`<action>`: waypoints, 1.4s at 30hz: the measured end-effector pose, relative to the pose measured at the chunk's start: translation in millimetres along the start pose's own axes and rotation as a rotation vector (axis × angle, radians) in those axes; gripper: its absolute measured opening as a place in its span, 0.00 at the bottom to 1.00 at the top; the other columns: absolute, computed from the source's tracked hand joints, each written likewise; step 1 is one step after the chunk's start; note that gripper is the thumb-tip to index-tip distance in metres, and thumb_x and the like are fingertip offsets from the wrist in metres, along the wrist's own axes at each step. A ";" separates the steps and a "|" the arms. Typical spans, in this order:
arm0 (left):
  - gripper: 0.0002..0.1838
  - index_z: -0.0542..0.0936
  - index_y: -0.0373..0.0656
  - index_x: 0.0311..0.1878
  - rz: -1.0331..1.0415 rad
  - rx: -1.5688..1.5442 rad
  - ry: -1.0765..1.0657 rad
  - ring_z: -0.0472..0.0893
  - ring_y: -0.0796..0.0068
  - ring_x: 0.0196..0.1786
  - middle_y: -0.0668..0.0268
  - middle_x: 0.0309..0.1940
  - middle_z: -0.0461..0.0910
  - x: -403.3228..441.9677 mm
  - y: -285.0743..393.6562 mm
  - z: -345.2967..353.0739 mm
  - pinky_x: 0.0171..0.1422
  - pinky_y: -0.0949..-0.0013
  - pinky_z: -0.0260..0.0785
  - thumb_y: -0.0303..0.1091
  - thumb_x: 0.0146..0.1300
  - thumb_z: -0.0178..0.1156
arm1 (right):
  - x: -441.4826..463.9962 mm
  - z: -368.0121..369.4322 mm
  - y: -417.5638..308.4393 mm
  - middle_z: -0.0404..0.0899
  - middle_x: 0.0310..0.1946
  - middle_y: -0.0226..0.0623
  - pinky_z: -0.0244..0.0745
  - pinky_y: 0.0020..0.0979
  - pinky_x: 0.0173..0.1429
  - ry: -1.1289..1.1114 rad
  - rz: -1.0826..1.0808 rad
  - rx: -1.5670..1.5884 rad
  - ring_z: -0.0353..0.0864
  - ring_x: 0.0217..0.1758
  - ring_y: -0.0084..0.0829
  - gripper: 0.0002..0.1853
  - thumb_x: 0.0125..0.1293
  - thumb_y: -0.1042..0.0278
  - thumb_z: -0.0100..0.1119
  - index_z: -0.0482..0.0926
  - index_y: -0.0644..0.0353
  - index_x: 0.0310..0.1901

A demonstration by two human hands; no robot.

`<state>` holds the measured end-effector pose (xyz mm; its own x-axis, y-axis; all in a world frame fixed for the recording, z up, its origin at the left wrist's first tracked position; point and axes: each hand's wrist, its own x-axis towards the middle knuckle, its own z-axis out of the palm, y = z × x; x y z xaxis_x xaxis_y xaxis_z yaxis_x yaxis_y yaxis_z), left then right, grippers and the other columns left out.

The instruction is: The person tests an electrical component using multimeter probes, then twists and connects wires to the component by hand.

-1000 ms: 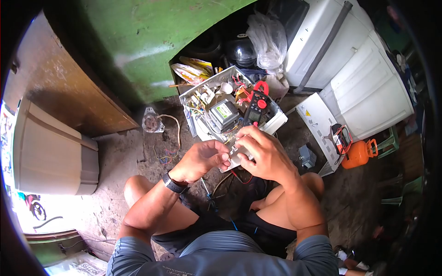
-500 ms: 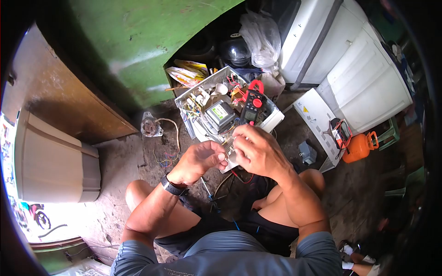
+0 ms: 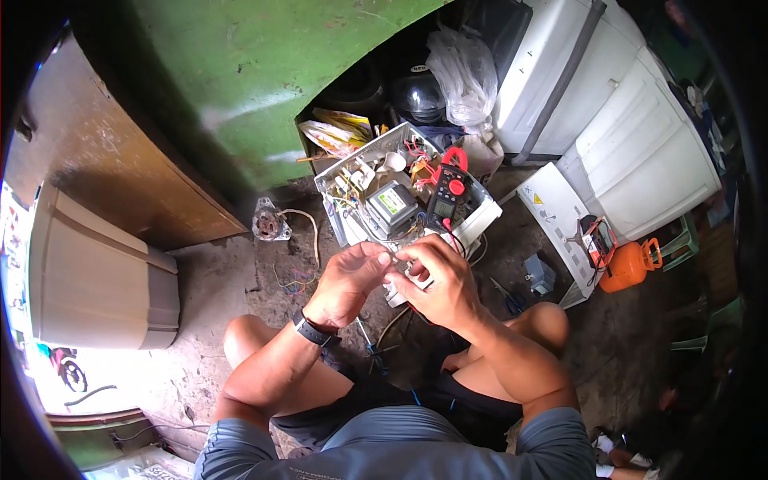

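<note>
My left hand [image 3: 350, 284] and my right hand [image 3: 440, 280] meet in front of me, thumbs and fingers pinched together. Whatever small thing lies between the fingertips is too fine to make out. Just beyond them sits an opened white appliance casing [image 3: 486, 214], full of loose coloured wires. Inside it is a grey metal box [image 3: 394, 206] with a green-and-white label. A red and black clamp meter [image 3: 446, 196] lies at the casing's right side, and a red lead runs down from it towards my right hand.
To the left on the floor lie a small motor [image 3: 269, 222] and its pale cable. A blue-handled screwdriver [image 3: 371, 349] is between my legs. At right are a grey box [image 3: 540, 274], a white panel [image 3: 552, 210] and an orange gas cylinder [image 3: 626, 269]. A green wall [image 3: 232, 72] stands behind.
Both hands have drawn closer together, fingertips now nearly touching, and the pale piece seen between them is hidden. The whole view has shifted slightly.
</note>
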<state>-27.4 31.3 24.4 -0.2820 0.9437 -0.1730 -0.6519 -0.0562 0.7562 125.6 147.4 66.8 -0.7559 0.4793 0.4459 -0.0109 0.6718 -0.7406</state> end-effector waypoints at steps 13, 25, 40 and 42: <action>0.07 0.83 0.40 0.48 0.043 -0.012 -0.016 0.83 0.76 0.44 0.66 0.41 0.86 0.5 -4.0 0.7 0.55 0.68 0.76 0.30 0.71 0.65 | -1.8 9.4 9.6 0.78 0.37 0.39 0.79 0.36 0.36 0.097 -0.044 -0.049 0.83 0.33 0.39 0.12 0.57 0.78 0.71 0.80 0.61 0.41; 0.09 0.80 0.37 0.47 0.188 0.300 0.048 0.79 0.81 0.46 0.69 0.41 0.83 0.9 -10.9 -3.6 0.54 0.73 0.73 0.32 0.72 0.66 | -3.3 10.3 13.5 0.78 0.39 0.35 0.78 0.27 0.33 0.054 0.034 0.085 0.82 0.30 0.26 0.13 0.59 0.81 0.71 0.80 0.62 0.44; 0.11 0.79 0.36 0.49 0.158 0.364 -0.076 0.80 0.78 0.46 0.67 0.42 0.83 -1.3 -2.1 -1.4 0.55 0.71 0.74 0.34 0.73 0.66 | 14.5 -25.7 30.0 0.83 0.41 0.41 0.82 0.32 0.44 -0.253 -0.032 0.299 0.87 0.40 0.32 0.12 0.64 0.84 0.64 0.81 0.66 0.49; 0.11 0.79 0.36 0.49 0.154 0.361 -0.082 0.80 0.79 0.46 0.67 0.41 0.83 -2.0 -1.8 -0.2 0.55 0.71 0.74 0.34 0.72 0.66 | 16.7 -27.4 30.4 0.82 0.39 0.41 0.80 0.35 0.45 -0.232 -0.178 0.139 0.85 0.40 0.38 0.08 0.66 0.82 0.63 0.82 0.64 0.45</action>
<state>-25.8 29.5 23.2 -0.2906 0.9568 -0.0007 -0.3131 -0.0944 0.9450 130.5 191.3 65.5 -0.8630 0.2090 0.4600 -0.2335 0.6424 -0.7299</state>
